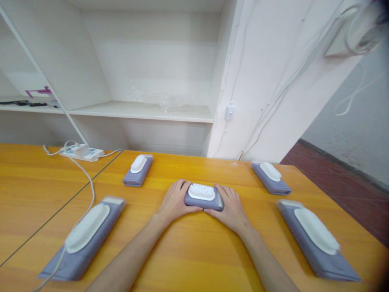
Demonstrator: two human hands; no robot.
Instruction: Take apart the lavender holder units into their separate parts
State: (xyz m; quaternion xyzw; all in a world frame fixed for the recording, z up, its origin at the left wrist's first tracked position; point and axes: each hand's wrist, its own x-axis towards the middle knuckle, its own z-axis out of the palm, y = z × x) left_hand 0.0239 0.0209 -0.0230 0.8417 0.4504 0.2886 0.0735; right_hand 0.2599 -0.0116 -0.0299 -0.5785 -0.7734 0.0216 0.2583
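Observation:
Between my two hands, at the middle of the wooden table, is a grey-purple flat packet (199,203) with a white oval brush (201,192) on top. The brush's upper face looks bumpy or bristled. My left hand (177,200) wraps the packet's left end, thumb along the near edge. Its right end is gripped by my right hand (228,205), whose thumb also lies along the near edge. The two thumb tips almost meet. Both palms are turned inward, and the packet's underside is hidden.
Similar packets with white oval pieces lie around: far left (138,171), near left (85,239), far right (271,178) and near right (317,241). A white power strip (83,152) sits at the back left, its cable (92,190) crossing the near-left packet. White shelving (146,111) stands behind.

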